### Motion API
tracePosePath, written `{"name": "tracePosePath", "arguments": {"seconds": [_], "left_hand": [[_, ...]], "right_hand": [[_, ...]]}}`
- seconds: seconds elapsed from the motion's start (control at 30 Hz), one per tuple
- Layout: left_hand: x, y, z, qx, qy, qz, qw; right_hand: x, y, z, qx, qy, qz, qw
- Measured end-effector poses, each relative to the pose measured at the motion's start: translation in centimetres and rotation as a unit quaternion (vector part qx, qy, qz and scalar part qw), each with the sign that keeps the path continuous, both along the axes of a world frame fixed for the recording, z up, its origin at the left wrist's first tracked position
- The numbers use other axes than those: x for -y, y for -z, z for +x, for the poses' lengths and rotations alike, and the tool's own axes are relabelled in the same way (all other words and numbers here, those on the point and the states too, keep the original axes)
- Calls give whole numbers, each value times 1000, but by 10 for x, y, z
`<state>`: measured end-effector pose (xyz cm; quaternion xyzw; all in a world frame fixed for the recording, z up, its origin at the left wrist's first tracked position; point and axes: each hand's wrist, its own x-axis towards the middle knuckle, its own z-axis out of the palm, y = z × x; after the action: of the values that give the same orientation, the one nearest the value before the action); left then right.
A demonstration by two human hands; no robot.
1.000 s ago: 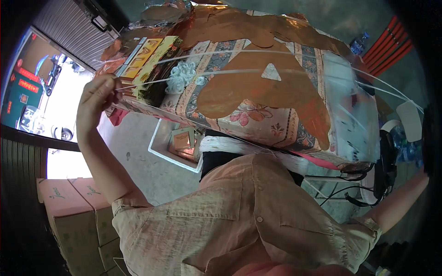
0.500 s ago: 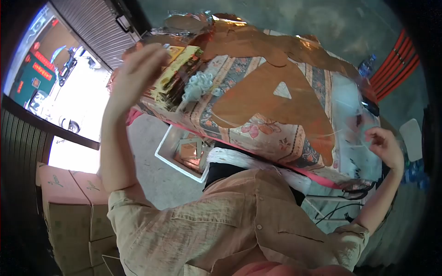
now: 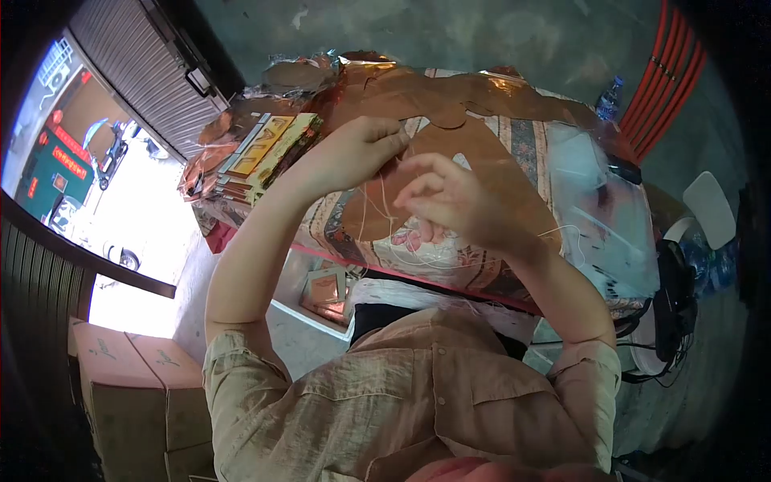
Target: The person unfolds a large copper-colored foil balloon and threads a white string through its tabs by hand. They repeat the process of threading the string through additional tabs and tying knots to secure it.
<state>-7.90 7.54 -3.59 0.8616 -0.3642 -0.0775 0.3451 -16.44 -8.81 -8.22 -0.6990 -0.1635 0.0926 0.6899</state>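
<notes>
Over the brown sheet [image 3: 502, 165] on the desk [image 3: 516, 138], our left grip [image 3: 365, 153] has its fingertips pressed together, pinching white string [image 3: 391, 217]. Our right grip [image 3: 458, 201], just beside it over the sheet, has bent, parted fingers; whether it holds a strand we cannot tell. The string hangs below both in thin loops, one strand reaching the sheet's right edge.

The only view, wide and bowed, comes from the head, facing forward and steeply down: shirt [image 3: 377, 386] very near below, left hand [image 3: 361, 150] and right hand [image 3: 459, 202] nearer the lens than the table [image 3: 526, 138], whose near edge crosses mid-view, far edge higher up, the doorway [image 3: 143, 221] past its left end
</notes>
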Motion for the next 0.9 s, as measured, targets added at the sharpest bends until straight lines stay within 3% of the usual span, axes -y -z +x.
{"name": "tracePosePath", "arguments": {"seconds": [0.07, 0.17, 0.23, 0.27, 0.33, 0.4, 0.47, 0.6, 0.67, 0.7, 0.77, 0.8, 0.9], "left_hand": [[-2, 3, 4, -126, -19, -29, 991], [8, 9, 1, -136, -4, -81, 987], [12, 9, 2, -97, 8, -61, 993], [12, 10, 3, -59, 17, -39, 997], [6, 0, 0, -54, 26, 21, 998], [-5, -4, 2, -49, 34, 81, 995], [-16, -6, 8, -97, 62, 108, 987], [-43, -27, 7, -131, 58, 90, 986], [-61, -33, 10, -140, 72, 7, 988], [-70, -36, 11, -141, 72, 8, 987], [-92, -41, 13, -144, 12, -95, 985], [-104, -43, 16, -146, 12, -94, 985], [-142, -44, 31, -133, 21, -281, 950]], "right_hand": [[0, 7, 6, -33, 5, 13, 999], [-2, 24, 16, -23, 13, 89, 996], [2, 27, 20, -89, -97, 67, 989], [7, 25, 17, -90, -96, 68, 989], [23, 7, 6, 67, 19, -84, 994], [48, 3, 3, 54, 128, -70, 988], [79, 1, 4, 125, 247, -111, 954], [157, -12, -19, 112, 321, -58, 939], [170, -24, -45, 81, 333, -213, 915], [180, -18, -51, 80, 334, -212, 915], [206, -5, -63, 224, 349, -310, 856], [219, -1, -70, 269, 353, -340, 829], [261, 1, -102, 208, 433, -285, 830]]}}
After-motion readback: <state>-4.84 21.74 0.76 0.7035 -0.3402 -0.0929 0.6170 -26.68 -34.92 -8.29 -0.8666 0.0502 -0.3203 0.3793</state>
